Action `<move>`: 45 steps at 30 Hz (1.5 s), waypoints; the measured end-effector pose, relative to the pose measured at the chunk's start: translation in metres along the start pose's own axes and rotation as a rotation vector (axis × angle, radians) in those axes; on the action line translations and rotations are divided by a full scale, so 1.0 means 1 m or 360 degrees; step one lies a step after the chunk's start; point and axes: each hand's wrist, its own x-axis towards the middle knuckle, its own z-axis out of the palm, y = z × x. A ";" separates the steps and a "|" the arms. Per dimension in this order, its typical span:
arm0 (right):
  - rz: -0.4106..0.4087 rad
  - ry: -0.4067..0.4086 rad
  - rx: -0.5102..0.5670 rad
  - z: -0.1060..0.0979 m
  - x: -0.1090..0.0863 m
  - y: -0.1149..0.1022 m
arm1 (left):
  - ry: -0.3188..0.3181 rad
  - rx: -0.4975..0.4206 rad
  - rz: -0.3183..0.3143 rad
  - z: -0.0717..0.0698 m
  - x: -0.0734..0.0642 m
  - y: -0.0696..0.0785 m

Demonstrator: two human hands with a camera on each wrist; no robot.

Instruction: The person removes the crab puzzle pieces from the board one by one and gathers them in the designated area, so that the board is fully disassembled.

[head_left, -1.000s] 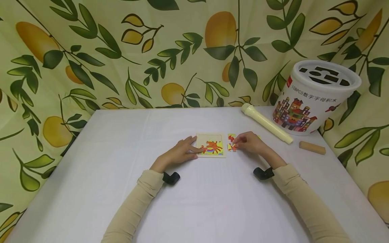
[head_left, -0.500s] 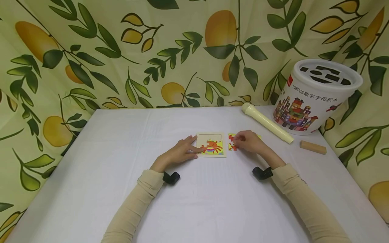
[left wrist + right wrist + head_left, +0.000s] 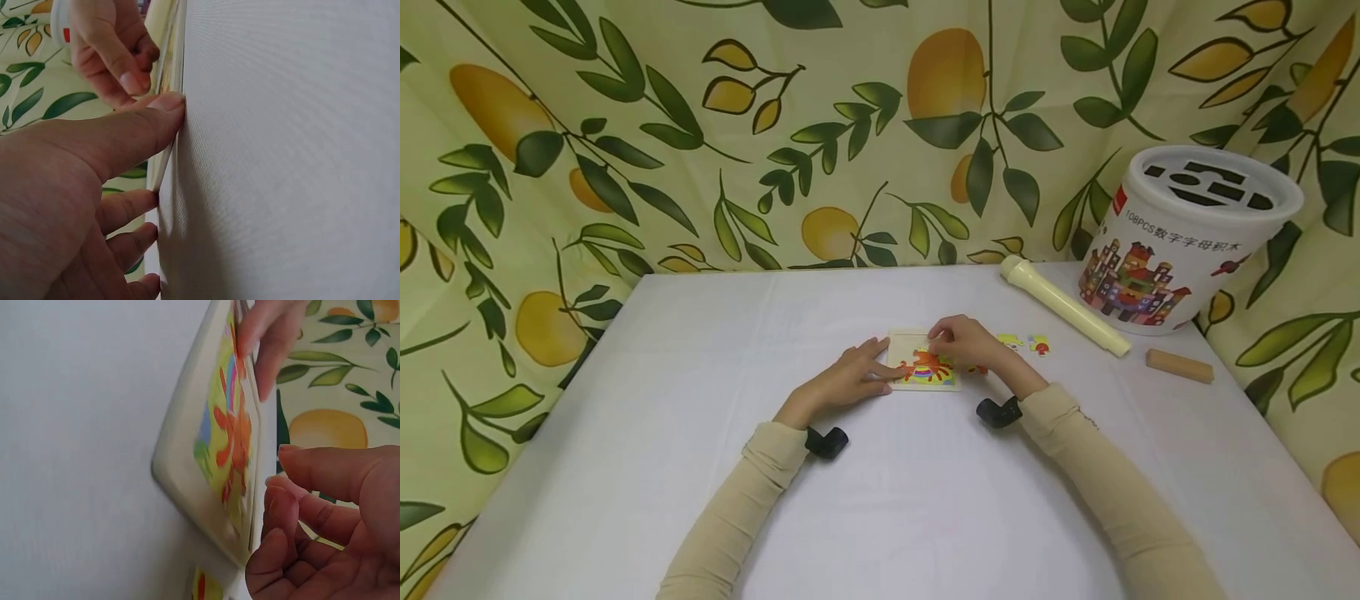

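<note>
A small wooden puzzle board (image 3: pixel 938 388) lies mid-table, its lower part filled with a red, rainbow and yellow picture (image 3: pixel 928 368). My left hand (image 3: pixel 847 377) rests at its left side, fingers fairly straight, with the index finger over the picture and the thumb (image 3: pixel 165 103) against the near edge. Over the board's upper right is my right hand (image 3: pixel 967 340), thumb and fingers curled in a pinch. The puzzle piece there is hidden by the fingers (image 3: pixel 281 512). Loose puzzle pieces lie to the right, one red and yellow (image 3: pixel 977 369) partly under the right hand.
Two more puzzle pieces, one pale (image 3: pixel 1010 342) and one with a red shape (image 3: pixel 1039 346), lie beyond the right wrist. Further right are a cream microphone-shaped tube (image 3: pixel 1063 304), a wooden block (image 3: pixel 1180 366) and a white bucket (image 3: pixel 1187 242). A patterned curtain (image 3: pixel 820 125) hangs behind.
My right hand has moved left, from the loose pieces to the puzzle board, uncovering pieces to its right. The left hand stays at the board's left side.
</note>
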 end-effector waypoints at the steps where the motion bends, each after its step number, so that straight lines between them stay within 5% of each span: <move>1: 0.0010 -0.0008 -0.0007 0.002 0.002 -0.002 | 0.0002 -0.0005 0.0004 0.000 0.000 0.000; 21: 0.0001 0.0111 -0.0179 0.024 -0.001 -0.012 | 0.0022 -0.0079 0.0026 0.005 -0.002 -0.001; 45: -0.0058 0.0140 -0.0065 0.015 -0.002 -0.010 | -0.0001 0.0015 -0.0013 0.003 -0.001 0.001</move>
